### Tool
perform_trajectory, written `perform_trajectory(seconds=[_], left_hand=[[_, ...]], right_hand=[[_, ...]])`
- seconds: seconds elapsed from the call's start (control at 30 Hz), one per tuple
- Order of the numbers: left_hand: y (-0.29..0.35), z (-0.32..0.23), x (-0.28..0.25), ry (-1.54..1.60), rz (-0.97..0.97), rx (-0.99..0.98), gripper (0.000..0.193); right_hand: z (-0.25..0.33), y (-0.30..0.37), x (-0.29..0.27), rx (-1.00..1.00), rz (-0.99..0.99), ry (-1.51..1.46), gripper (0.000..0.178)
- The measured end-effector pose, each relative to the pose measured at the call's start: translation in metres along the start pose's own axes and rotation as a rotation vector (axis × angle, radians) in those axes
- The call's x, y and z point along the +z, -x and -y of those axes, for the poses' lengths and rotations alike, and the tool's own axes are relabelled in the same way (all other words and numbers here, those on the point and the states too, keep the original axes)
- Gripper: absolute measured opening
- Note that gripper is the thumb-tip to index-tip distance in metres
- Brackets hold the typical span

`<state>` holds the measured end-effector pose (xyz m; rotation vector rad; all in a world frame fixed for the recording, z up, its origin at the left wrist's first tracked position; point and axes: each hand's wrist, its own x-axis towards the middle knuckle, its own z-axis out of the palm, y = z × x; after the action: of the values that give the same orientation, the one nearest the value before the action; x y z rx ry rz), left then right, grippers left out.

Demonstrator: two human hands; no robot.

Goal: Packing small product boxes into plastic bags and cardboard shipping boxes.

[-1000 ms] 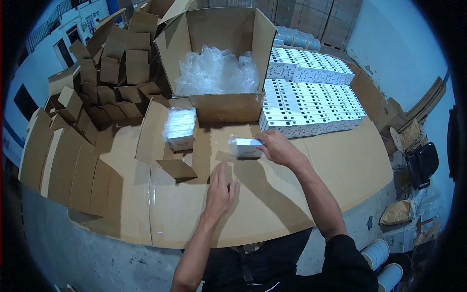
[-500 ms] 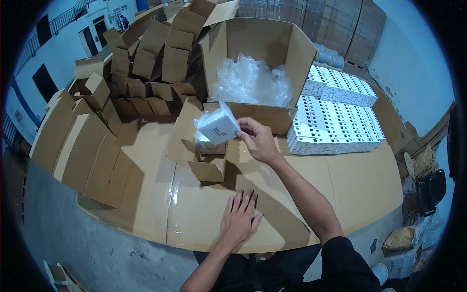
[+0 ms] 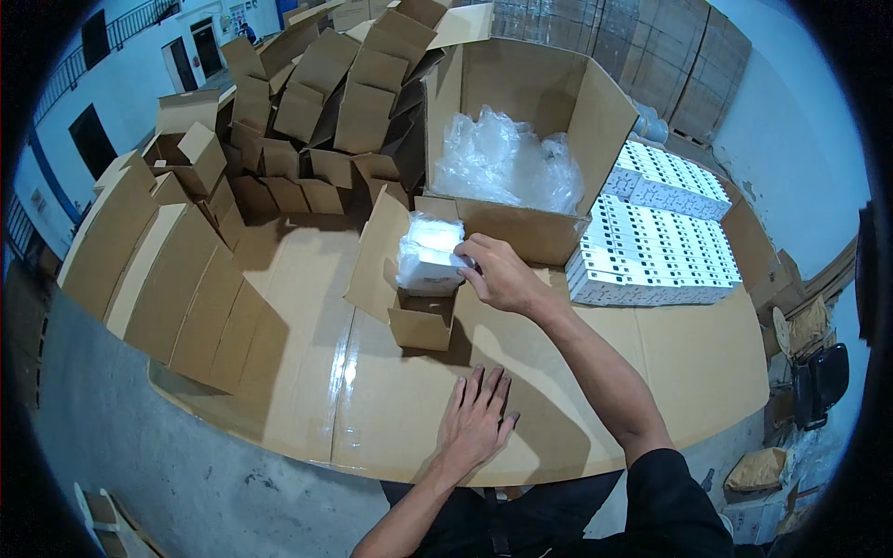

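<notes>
My right hand [image 3: 504, 275] is closed on the right edge of a small white box [image 3: 441, 270], pinched between thumb and fingers. The box is at the mouth of a small open brown carton [image 3: 420, 327], whose flaps stand out to the sides. Clear plastic wrap [image 3: 406, 265] shows along the box's left side; whether it encloses the box I cannot tell. My left hand [image 3: 476, 423] lies flat on the cardboard-covered table [image 3: 391, 409], in front of the carton, fingers spread and holding nothing.
Behind the small carton stands a large open carton [image 3: 535, 219] with crumpled clear plastic bags [image 3: 507, 163]. White boxes [image 3: 651, 256] are stacked in rows at the right. Several empty brown cartons [image 3: 321, 107] pile up at the back left, with more [image 3: 186, 298] along the left edge.
My right hand has lowered the white box and tilted it flatter over the small carton. My left hand stays flat on the table. The whole view has shifted slightly.
</notes>
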<state>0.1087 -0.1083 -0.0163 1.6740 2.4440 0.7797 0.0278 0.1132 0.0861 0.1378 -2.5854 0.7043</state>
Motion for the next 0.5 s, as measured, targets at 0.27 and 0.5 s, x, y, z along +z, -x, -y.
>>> perform_trajectory(seconds=[0.27, 0.5], left_hand=[[-0.002, 0.001, 0.000, 0.013, -0.014, -0.012, 0.060], [-0.002, 0.000, -0.002, 0.036, 0.021, -0.012, 0.061]], right_hand=[[0.006, -0.010, 0.038, 0.097, 0.111, 0.253, 0.018], [0.012, -0.007, 0.054, 0.006, 0.022, 0.348, 0.014]])
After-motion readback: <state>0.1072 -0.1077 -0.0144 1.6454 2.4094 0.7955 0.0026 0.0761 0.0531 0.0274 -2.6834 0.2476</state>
